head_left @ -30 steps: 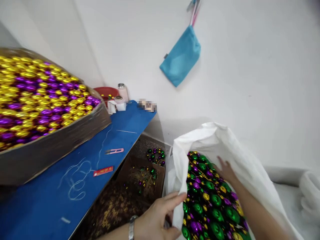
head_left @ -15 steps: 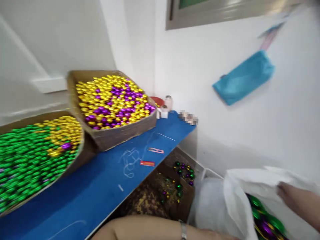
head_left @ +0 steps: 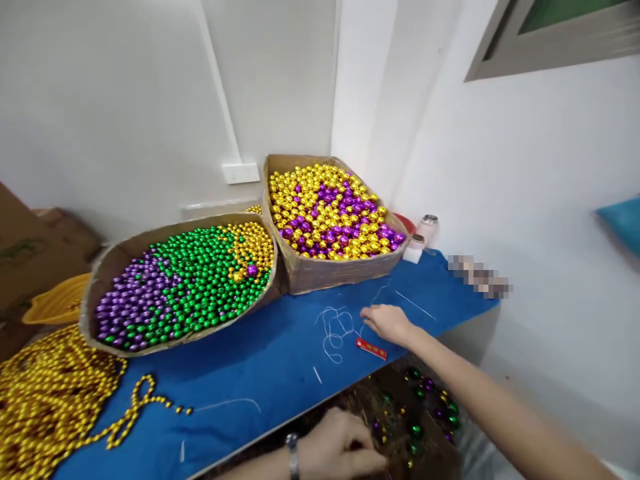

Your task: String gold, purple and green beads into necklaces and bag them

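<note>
My right hand reaches over the blue-covered table, palm down with its fingers bent together at the tabletop. Whatever lies under the fingertips is hidden. Just below them is a small red packet, and loose white thread curls to their left. At the table's front edge, my left hand, slightly blurred and with a metal band on its wrist, is loosely curled. A gap shows between its thumb and fingers, and nothing is visible in it.
A carton of green, purple and gold beads stands beside a carton of gold and purple beads. Gold bead strings pile up at left. Thread spools stand at the back corner. Larger bead strands lie below the table.
The view has swung left, away from the white bag of large beads. My right hand has left the bag and now covers the spot where a small pink tool lay.
</note>
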### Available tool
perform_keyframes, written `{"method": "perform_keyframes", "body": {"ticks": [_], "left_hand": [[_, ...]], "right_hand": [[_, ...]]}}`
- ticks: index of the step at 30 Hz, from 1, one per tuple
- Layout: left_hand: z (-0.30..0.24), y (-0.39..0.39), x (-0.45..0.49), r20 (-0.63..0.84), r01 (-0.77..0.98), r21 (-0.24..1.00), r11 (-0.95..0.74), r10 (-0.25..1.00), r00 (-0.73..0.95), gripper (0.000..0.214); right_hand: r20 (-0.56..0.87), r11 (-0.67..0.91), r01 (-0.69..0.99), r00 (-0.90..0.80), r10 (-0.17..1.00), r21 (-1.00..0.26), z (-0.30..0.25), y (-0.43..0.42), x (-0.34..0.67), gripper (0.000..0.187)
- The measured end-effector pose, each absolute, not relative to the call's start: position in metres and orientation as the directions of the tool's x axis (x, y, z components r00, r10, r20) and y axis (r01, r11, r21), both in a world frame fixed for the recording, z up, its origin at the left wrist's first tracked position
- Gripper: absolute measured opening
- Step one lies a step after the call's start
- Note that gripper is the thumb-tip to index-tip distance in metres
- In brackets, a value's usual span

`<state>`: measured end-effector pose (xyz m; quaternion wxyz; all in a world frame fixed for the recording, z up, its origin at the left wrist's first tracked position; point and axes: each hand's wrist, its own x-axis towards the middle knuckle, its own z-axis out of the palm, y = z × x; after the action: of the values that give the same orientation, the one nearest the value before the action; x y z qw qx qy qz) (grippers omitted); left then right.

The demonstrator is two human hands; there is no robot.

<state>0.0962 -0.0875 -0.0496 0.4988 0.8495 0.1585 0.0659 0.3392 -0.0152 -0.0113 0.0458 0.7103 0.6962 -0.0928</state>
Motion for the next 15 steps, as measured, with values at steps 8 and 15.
{"method": "perform_keyframes", "body": {"ticks": [8,15], "left_hand": [[-0.075,-0.061,0.023,-0.171,0.421,0.869,-0.261,0.639,0.75,0.022],[-0.072,-0.054,0.022,-0.181,0.379,0.909,-0.175,0.654,0.735,0.022]], "right_hand": [[-0.23,0.029,0.999,-0.032,0.973,-0.014,-0.05,0.047,0.317,0.027],[-0.269,0.086,0.995,-0.097,0.958,-0.05,-0.022,0.017,0.313,0.023]]}}
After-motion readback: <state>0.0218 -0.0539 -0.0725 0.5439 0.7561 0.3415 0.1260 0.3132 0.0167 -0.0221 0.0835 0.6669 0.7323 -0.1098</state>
